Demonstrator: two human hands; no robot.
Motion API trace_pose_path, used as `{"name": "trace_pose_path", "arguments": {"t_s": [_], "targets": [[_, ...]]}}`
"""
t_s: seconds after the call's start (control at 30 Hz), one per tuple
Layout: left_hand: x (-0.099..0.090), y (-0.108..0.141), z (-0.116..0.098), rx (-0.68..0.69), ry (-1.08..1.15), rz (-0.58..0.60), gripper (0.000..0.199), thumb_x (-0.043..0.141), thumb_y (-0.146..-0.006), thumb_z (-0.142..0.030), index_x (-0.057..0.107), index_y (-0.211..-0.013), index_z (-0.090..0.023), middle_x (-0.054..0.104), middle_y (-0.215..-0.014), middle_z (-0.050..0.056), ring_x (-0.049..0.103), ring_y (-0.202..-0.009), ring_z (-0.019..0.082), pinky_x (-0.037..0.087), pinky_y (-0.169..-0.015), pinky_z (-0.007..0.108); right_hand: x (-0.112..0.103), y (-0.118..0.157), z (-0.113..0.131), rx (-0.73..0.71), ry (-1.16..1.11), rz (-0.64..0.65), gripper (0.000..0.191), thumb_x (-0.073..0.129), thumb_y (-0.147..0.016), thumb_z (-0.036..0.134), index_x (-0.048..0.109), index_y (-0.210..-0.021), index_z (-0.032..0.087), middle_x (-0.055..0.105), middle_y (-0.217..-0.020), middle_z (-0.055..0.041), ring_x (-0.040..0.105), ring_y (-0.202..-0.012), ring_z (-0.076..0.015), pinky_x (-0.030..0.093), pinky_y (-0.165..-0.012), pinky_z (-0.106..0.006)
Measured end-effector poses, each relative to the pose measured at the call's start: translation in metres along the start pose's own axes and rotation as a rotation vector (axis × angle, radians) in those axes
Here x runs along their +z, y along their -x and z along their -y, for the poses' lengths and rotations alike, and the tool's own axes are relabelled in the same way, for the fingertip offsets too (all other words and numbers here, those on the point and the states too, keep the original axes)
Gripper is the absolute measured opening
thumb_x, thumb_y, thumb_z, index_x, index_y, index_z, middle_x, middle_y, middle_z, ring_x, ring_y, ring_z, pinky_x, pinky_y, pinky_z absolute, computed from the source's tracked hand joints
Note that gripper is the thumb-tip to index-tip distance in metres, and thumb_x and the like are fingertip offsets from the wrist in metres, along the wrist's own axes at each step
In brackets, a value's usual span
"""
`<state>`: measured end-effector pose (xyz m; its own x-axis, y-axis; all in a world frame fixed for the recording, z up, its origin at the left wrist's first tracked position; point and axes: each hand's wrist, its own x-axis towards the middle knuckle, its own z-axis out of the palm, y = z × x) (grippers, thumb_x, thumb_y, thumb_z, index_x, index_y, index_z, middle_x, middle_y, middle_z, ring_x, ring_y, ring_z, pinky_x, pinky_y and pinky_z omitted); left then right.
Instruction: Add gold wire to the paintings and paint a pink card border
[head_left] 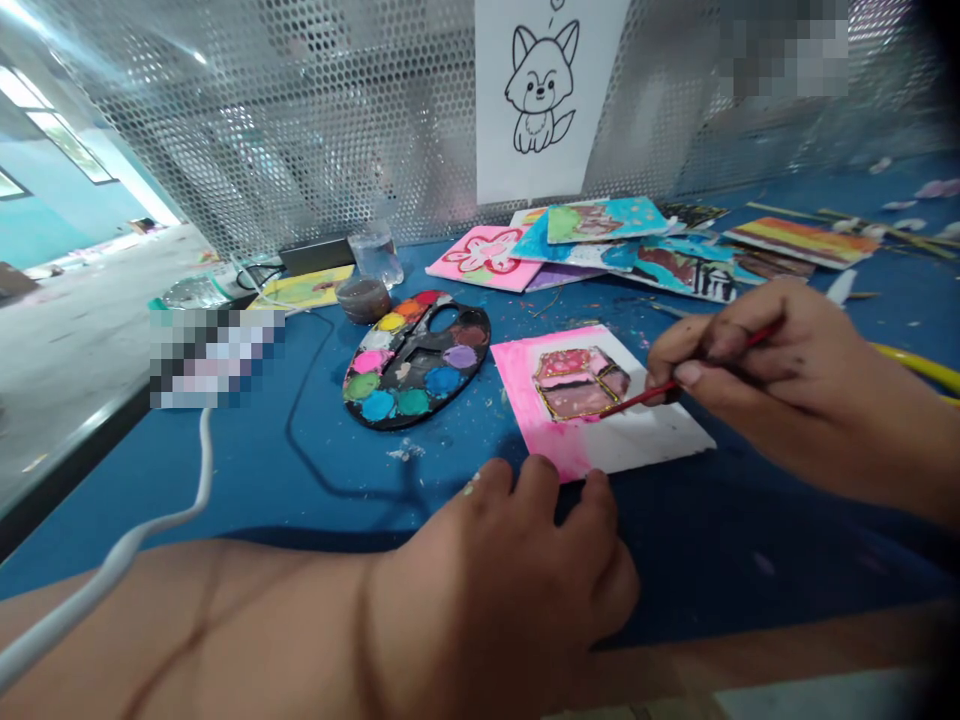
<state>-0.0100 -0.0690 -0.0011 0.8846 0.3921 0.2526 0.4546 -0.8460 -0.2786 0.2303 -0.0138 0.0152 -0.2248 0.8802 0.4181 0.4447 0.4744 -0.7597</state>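
Note:
My right hand [757, 370] is closed around a thin red paintbrush [645, 395]. The brush tip touches the lower edge of a painted box shape on a small white card [652, 440]. Pink paint covers the card's left side, and the box is brown, red and pink with gold outlines. My left hand [540, 560] rests at the card's near edge, its fingers bent and apart; the fingertips are partly hidden. Left of the card lies a black oval palette [405, 365] with several wells of coloured paint.
Behind the palette stand a cup of murky water [364, 300] and a clear cup [379, 255]. Several painted cards [600, 225] are piled at the back. A fox drawing [540, 170] hangs on the perforated metal screen [300, 120]. A white cable [199, 480] runs along the left.

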Motion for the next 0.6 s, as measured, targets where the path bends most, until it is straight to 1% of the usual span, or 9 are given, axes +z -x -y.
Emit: {"name": "trace_pose_path", "arguments": {"t_s": [0.07,0.13,0.23,0.4,0.5,0.6], "targets": [[0.000,0.000,0.000,0.005,0.003,0.005,0.017,0.055,-0.095,-0.032,0.069,-0.101,-0.024,0.068,-0.131,0.004,0.062,-0.082,0.026,0.046,-0.054,0.036,0.000,-0.001,0.001,-0.020,0.018,-0.002,0.021,0.062,-0.078,0.027,0.041,-0.076,0.029,0.070,-0.078,0.0010,0.068,-0.064,-0.0182,0.047,-0.049,-0.029],[0.000,0.000,0.001,0.009,0.008,0.004,0.017,0.056,-0.094,-0.032,0.069,-0.099,-0.023,0.068,-0.129,0.005,0.062,-0.082,0.026,0.046,-0.054,0.036,-0.001,-0.002,0.002,-0.071,0.047,-0.021,0.021,0.059,-0.078,0.025,0.038,-0.077,0.029,0.068,-0.076,0.0022,0.067,-0.063,-0.0169,0.047,-0.050,-0.029],[0.001,0.000,0.002,0.003,0.001,-0.003,0.016,0.056,-0.093,-0.032,0.067,-0.099,-0.023,0.069,-0.128,0.004,0.062,-0.082,0.026,0.045,-0.053,0.035,-0.004,-0.001,-0.001,-0.106,0.109,-0.034,0.021,0.056,-0.079,0.024,0.035,-0.078,0.028,0.067,-0.076,0.0024,0.065,-0.062,-0.0158,0.045,-0.051,-0.029],[0.000,0.000,0.003,0.028,-0.009,0.003,0.018,0.057,-0.093,-0.034,0.067,-0.101,-0.023,0.068,-0.130,0.005,0.062,-0.082,0.025,0.045,-0.053,0.035,-0.009,-0.002,-0.008,-0.058,0.153,-0.059,0.021,0.057,-0.076,0.029,0.036,-0.078,0.028,0.066,-0.077,0.0009,0.061,-0.060,-0.0156,0.043,-0.050,-0.030],[-0.005,0.000,0.001,-0.003,-0.021,0.070,0.018,0.056,-0.096,-0.035,0.068,-0.102,-0.023,0.065,-0.135,0.003,0.062,-0.087,0.025,0.049,-0.058,0.036,-0.012,-0.004,-0.007,-0.003,0.101,-0.058,0.024,0.059,-0.071,0.029,0.036,-0.077,0.028,0.064,-0.074,0.0021,0.059,-0.059,-0.0144,0.040,-0.049,-0.029],[-0.010,0.000,0.001,0.004,-0.023,0.109,0.019,0.055,-0.097,-0.036,0.068,-0.105,-0.023,0.064,-0.138,0.004,0.063,-0.090,0.025,0.051,-0.060,0.036,-0.017,-0.006,-0.008,-0.015,0.083,-0.054,0.024,0.060,-0.069,0.027,0.038,-0.076,0.027,0.063,-0.071,0.0028,0.058,-0.057,-0.0132,0.038,-0.048,-0.029]]}}
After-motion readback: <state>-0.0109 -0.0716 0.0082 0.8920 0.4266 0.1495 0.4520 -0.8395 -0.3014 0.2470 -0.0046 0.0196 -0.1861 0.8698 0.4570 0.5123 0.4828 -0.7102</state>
